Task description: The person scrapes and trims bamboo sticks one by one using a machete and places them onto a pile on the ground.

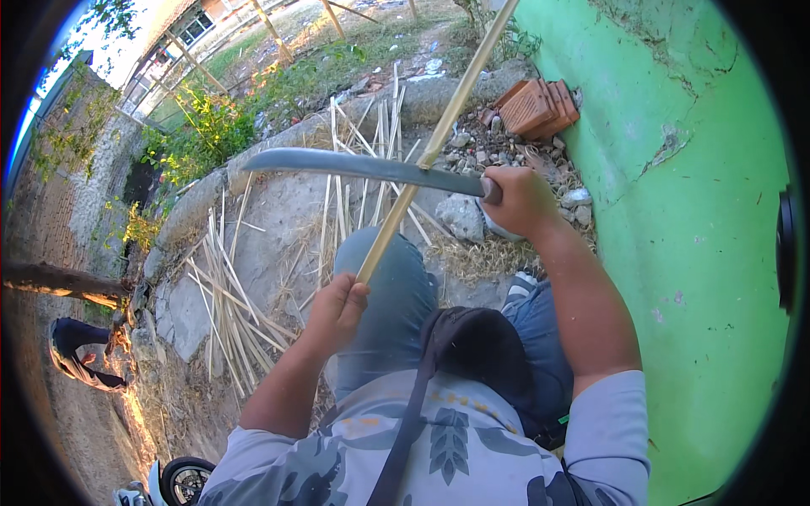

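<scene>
My left hand (339, 312) is closed round the lower end of a long pale bamboo strip (460, 101), which slants up and to the right past the top of the view. In my right hand (521, 201) is the handle of a machete (354, 165). Its long, slightly curved grey blade points left and lies across the strip, meeting it about midway along the part that shows. The strip passes above my left knee (384, 274). Whether the blade has cut into the strip I cannot tell.
Split bamboo strips (240, 312) lie in a loose pile at left, and more strips (337, 202) lie ahead on the concrete. A green wall (675, 211) rises close on my right. Roof tiles (536, 110) lean against it, beside rubble (462, 218). A motorbike wheel (187, 481) shows at lower left.
</scene>
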Motion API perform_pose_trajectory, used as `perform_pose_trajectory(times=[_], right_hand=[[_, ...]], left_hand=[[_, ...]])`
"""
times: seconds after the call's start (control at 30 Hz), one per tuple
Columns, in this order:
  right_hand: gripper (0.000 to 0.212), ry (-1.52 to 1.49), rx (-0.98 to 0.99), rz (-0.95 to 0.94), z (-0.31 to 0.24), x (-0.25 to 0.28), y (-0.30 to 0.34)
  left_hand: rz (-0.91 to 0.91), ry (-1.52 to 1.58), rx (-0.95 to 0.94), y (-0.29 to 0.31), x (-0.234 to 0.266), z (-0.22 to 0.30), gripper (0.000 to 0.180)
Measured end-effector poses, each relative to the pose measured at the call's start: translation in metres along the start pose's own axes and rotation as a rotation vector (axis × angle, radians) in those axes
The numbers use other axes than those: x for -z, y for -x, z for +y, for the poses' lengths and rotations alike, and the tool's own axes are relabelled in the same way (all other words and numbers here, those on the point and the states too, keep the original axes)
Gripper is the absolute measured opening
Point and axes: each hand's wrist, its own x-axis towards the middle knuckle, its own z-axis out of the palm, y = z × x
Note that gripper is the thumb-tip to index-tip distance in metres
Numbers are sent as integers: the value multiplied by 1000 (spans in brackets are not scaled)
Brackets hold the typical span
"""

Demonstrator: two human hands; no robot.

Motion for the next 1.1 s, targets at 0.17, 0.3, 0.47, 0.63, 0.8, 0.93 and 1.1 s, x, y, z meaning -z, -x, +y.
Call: perform_pose_trajectory(times=[0.17, 0.3, 0.47, 0.63, 0.8, 0.93, 1.1], right_hand=[[14, 21, 232, -56, -15, -6, -2], [11, 73, -95, -50, 7, 1, -3], [10, 57, 122, -90, -8, -1, -4], [10, 1, -21, -56, 7, 0, 4], [11, 66, 28, -114, -14, -2, -2], [12, 59, 64, -106, 2, -4, -2], [12, 55, -33, -29, 6, -1, 0]], left_hand=[[-43, 38, -14, 2, -7, 1, 24], [-10, -44, 29, 0, -4, 6, 26], [-56, 33, 55, 8, -2, -9, 26], [-36, -73, 19, 9, -1, 12, 27], [-38, -74, 79, 7, 2, -3, 26], [-26, -102, 18, 10, 0, -1, 24], [-15, -147, 44, 3, 6, 2, 23]])
